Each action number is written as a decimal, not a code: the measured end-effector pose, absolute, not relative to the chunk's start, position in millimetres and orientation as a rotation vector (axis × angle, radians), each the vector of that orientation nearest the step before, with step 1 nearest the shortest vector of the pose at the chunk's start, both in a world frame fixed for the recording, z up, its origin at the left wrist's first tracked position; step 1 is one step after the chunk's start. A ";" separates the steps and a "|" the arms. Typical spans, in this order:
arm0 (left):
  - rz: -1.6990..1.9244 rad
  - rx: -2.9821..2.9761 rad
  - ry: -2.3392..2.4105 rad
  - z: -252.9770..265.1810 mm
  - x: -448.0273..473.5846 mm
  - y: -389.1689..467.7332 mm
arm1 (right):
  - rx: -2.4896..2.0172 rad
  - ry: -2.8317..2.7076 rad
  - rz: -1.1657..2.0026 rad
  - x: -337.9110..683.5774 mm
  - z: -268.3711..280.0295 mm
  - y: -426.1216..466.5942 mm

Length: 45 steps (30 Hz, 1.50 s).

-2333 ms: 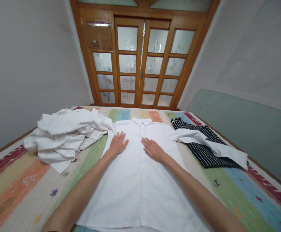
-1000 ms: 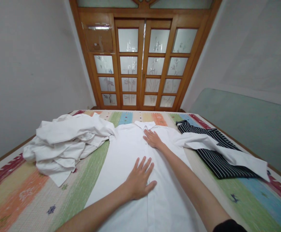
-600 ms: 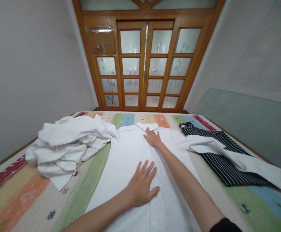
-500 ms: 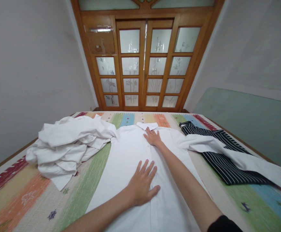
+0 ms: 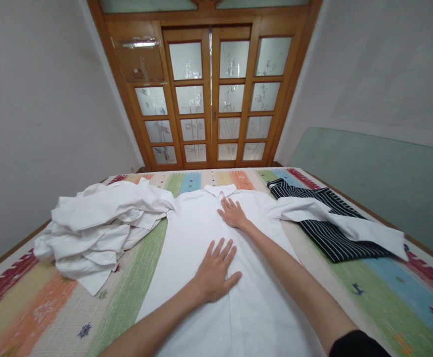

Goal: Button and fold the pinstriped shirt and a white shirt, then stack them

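A white collared shirt [image 5: 186,233] lies spread front side up, its collar [image 5: 219,190] pointing away from me. My left hand [image 5: 216,272] rests flat on the middle of the shirt front, fingers spread. Farther up, just below the collar, my right hand [image 5: 233,213] lies flat on the fabric with its fingers stretched out. Neither hand grips anything. The shirt's right-side sleeve [image 5: 342,223] stretches out across a folded black-and-white striped cloth [image 5: 335,243]. At the left, the other sleeve runs toward a heap of white cloth and cannot be told apart from it.
A crumpled pile of white cloth [image 5: 100,213] sits left of the shirt. Beneath everything is a multicoloured striped cover [image 5: 134,277]. Wooden doors with glass panes [image 5: 211,99] stand beyond the far edge. A pale green panel [image 5: 380,173] leans along the right wall.
The view has shifted slightly to the right. My right hand has slid a little toward me from the collar. My left hand stays flat at about the same place on the shirt.
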<state>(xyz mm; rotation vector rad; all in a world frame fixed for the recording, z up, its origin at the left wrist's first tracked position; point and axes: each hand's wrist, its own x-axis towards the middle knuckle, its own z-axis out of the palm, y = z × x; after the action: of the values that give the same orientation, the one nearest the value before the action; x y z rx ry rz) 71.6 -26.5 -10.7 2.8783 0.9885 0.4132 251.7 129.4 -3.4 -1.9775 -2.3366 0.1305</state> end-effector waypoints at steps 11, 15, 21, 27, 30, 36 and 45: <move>0.482 2.801 1.147 -18.3 73.7 -22.6 | -1.748 -2.483 0.036 270.1 -9.3 56.5; 0.547 2.760 1.289 -25.5 71.7 -16.7 | -1.649 -2.534 0.009 275.4 -10.4 28.1; 0.485 2.751 1.295 -18.1 65.1 -8.6 | -1.483 -2.592 -0.002 278.7 -7.1 -12.4; 0.375 2.762 1.267 -6.9 61.7 -6.4 | -1.306 -2.669 0.075 276.1 2.3 -54.5; 0.395 2.770 1.250 -6.3 60.6 -4.6 | -1.151 -2.751 0.174 274.9 7.7 -78.0; 0.337 2.762 1.177 -2.4 59.1 3.5 | -0.902 -2.816 0.458 268.5 23.4 -127.1; 0.545 2.617 1.126 6.7 68.3 19.9 | -0.786 -2.506 1.011 263.0 64.6 -108.5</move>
<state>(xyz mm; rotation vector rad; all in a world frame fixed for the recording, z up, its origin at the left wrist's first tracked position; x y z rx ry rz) 68.3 19.9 6.7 2.6168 1.1260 0.5448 263.0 -108.5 64.6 -0.7863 -2.5061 1.0113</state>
